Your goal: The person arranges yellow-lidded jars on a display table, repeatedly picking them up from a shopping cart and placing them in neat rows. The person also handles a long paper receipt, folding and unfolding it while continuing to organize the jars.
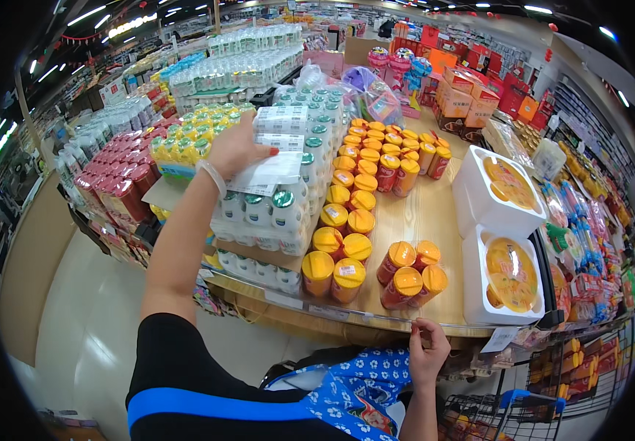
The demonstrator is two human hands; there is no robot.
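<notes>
White printed label sheets (279, 142) lie over shrink-wrapped small white bottles with green caps (285, 206). My left hand (238, 146) is at their left side, the thumb across the paper; its other fingers are partly hidden. Low at the table's front edge, my right hand (429, 353) has thumb and forefinger tips together; I see nothing clear between them. Beyond it stands a cluster of red canisters with yellow lids (407, 280). More yellow-lidded canisters (348, 275) form rows beside the bottles, some with small white stickers on their lids.
Two white foam boxes with orange round packs (507, 275) stand at the table's right. Red-wrapped packs (124, 165) and yellow bottle packs (182, 146) are stacked on the left. A wire shopping cart (507, 408) with more canisters is at lower right. Cartons (463, 102) stand at the back.
</notes>
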